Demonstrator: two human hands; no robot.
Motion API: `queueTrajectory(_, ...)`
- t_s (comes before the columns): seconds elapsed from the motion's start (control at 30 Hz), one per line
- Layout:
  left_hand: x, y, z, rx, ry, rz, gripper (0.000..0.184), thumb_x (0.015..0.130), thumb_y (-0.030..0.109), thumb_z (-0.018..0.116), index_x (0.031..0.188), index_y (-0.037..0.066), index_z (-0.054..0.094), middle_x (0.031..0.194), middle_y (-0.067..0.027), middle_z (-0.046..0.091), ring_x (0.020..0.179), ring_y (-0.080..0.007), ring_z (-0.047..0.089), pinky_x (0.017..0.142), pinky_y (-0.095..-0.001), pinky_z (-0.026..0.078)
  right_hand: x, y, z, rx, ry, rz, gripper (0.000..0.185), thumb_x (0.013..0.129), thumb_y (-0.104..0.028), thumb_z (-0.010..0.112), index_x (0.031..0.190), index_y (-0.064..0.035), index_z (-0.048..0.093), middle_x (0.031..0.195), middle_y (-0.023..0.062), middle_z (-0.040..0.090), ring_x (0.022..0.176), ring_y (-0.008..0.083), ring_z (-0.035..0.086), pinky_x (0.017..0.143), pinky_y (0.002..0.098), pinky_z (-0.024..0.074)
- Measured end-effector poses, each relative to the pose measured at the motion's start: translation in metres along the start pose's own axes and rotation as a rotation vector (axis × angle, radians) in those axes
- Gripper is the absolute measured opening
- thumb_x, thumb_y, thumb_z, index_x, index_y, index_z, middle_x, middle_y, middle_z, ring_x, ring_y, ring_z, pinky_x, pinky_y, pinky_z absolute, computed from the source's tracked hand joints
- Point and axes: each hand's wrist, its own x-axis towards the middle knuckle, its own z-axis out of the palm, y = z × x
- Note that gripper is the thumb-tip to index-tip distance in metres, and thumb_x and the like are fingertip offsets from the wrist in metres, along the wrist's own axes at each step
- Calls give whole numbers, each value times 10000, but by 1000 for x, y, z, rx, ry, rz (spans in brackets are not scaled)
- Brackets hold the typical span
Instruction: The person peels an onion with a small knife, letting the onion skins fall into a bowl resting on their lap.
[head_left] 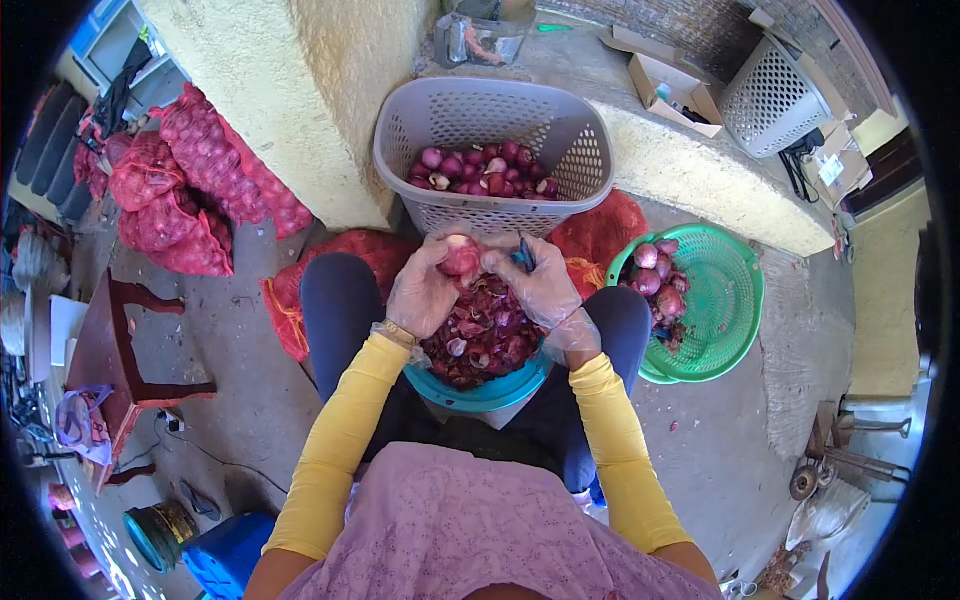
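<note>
My left hand [422,290], in a clear plastic glove, is closed round a red onion [461,257] that looks partly peeled. My right hand [537,283], also gloved, grips a small dark-handled tool [523,254] and touches the onion's right side; the tool's blade is hidden. Below both hands, a blue basin [480,398] between my knees is heaped with onion skins [480,335]. Just beyond them stands a grey perforated basket [490,100] with several peeled onions [485,170] at its bottom.
A green basket [745,300] with unpeeled onions [655,275] stands at the right. Red mesh sacks [210,150] lie at the upper left, near a wooden stool [120,370]. Behind the grey basket are a pillar [290,90] and a ledge [700,180].
</note>
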Motion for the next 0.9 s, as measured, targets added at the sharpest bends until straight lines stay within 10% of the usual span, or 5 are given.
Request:
queueTrajectory(0.5, 16, -21, -18, 67, -77, -5, 352, 1045, 263, 610, 1348, 88, 572, 1230, -58, 659, 1084, -177, 612, 876, -349, 500, 6, 23, 0, -337, 31, -219, 60, 935, 1, 668, 935, 20, 610, 824, 104, 640, 760, 154, 575, 729, 341, 506)
queueTrajectory(0.6, 16, -23, -16, 71, -31, 23, 358, 1046, 257, 615, 1353, 81, 563, 1207, -65, 668, 1066, -168, 610, 870, -350, 499, -2, 18, 1, -300, -55, -162, 65, 928, -2, 658, 958, 16, 603, 832, 128, 624, 760, 200, 590, 727, 357, 497)
queueTrajectory(0.67, 17, -27, -19, 49, -24, 25, 355, 1044, 246, 620, 1350, 75, 562, 1203, -70, 672, 1056, -168, 613, 868, -346, 499, -5, 8, 0, -362, -82, -179, 168, 929, -115, 703, 1022, 13, 646, 911, 208, 636, 850, 415, 633, 773, 457, 504)
queueTrajectory(0.9, 17, -35, -27, 11, 57, 18, 313, 1031, 170, 635, 1308, 44, 562, 1211, -110, 685, 1121, -203, 644, 990, -374, 526, -18, 7, 7, -389, -89, -277, 164, 910, -72, 689, 1027, 26, 629, 941, 221, 637, 894, 419, 648, 792, 455, 507)
